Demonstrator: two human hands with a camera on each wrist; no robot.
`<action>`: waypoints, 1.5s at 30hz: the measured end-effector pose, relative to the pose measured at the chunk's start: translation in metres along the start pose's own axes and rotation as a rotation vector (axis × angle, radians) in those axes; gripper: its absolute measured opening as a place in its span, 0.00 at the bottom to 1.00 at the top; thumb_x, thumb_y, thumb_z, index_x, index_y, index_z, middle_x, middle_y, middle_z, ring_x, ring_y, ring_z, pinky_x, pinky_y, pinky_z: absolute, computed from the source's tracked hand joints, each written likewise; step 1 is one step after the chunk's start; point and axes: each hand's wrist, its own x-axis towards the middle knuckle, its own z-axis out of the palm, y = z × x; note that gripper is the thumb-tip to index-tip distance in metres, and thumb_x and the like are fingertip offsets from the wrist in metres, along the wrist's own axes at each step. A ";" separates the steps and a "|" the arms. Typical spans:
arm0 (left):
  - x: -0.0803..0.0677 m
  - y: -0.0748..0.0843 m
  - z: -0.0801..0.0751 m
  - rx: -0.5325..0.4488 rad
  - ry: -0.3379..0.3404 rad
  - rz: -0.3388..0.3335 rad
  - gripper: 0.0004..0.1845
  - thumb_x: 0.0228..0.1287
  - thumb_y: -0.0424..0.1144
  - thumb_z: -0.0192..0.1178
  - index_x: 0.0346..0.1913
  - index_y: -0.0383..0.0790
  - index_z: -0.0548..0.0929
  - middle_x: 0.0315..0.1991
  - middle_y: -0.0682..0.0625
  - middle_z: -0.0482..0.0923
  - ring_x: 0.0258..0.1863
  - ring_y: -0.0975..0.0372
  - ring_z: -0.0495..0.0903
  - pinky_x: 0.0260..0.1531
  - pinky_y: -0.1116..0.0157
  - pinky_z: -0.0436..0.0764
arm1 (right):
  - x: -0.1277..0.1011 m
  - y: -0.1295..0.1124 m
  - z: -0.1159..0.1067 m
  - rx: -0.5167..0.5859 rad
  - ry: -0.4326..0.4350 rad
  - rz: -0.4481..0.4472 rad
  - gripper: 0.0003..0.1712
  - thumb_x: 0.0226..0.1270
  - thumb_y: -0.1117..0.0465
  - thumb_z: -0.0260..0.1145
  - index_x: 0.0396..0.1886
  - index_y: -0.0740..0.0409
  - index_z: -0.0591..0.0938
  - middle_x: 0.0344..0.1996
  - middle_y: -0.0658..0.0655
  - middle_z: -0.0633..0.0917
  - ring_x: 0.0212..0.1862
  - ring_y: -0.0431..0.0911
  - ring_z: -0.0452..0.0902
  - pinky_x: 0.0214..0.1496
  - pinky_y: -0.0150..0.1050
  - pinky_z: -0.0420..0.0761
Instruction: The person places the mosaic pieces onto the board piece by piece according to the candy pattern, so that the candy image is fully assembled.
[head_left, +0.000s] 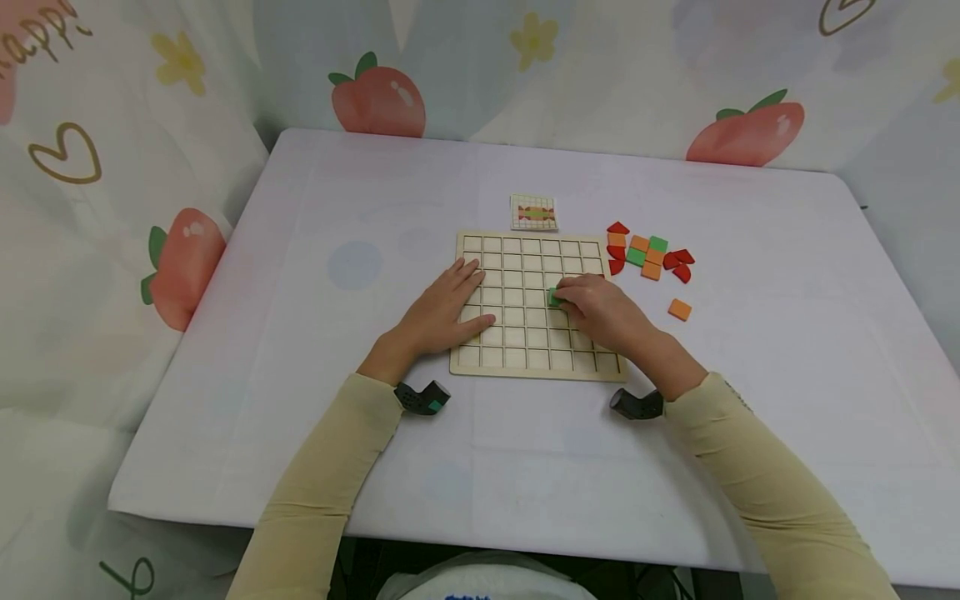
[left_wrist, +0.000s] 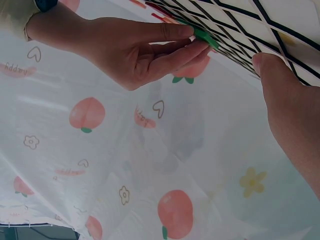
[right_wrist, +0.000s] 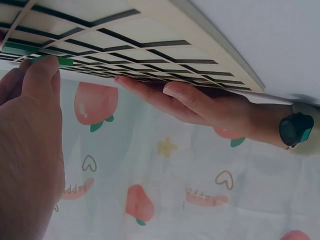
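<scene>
A pale wooden grid board (head_left: 525, 333) lies in the middle of the white table (head_left: 300, 417). My right hand (head_left: 592, 308) pinches a small green square tile (head_left: 553, 297) against a cell near the board's centre; the tile (left_wrist: 205, 36) shows between thumb and fingers in the left wrist view and as a green edge (right_wrist: 62, 61) in the right wrist view. My left hand (head_left: 442, 312) rests flat on the board's left part, fingers straight (right_wrist: 185, 97).
A heap of red, orange and green tiles (head_left: 648, 254) lies right of the board, with one orange tile (head_left: 679, 309) apart. A small pattern card (head_left: 534, 212) sits behind the board. Peach-print cloth hangs around the table.
</scene>
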 end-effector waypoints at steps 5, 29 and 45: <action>0.000 0.000 0.000 -0.001 0.001 -0.001 0.39 0.55 0.63 0.39 0.64 0.40 0.51 0.65 0.49 0.41 0.62 0.61 0.33 0.58 0.62 0.42 | 0.000 0.001 0.002 0.001 0.003 -0.008 0.14 0.49 0.68 0.64 0.39 0.65 0.79 0.37 0.58 0.78 0.45 0.50 0.69 0.47 0.42 0.69; 0.000 0.000 0.000 0.004 -0.004 -0.008 0.39 0.55 0.63 0.39 0.64 0.41 0.50 0.65 0.49 0.41 0.62 0.61 0.33 0.58 0.63 0.42 | 0.001 0.002 0.001 -0.009 -0.016 -0.007 0.15 0.49 0.67 0.64 0.40 0.62 0.79 0.38 0.57 0.78 0.45 0.49 0.69 0.47 0.41 0.69; 0.000 0.000 -0.001 0.006 -0.004 -0.004 0.39 0.55 0.63 0.39 0.64 0.40 0.51 0.64 0.49 0.42 0.62 0.61 0.34 0.58 0.64 0.42 | 0.003 0.002 0.000 0.014 -0.061 0.048 0.16 0.50 0.65 0.63 0.42 0.61 0.79 0.41 0.56 0.77 0.47 0.49 0.69 0.47 0.42 0.69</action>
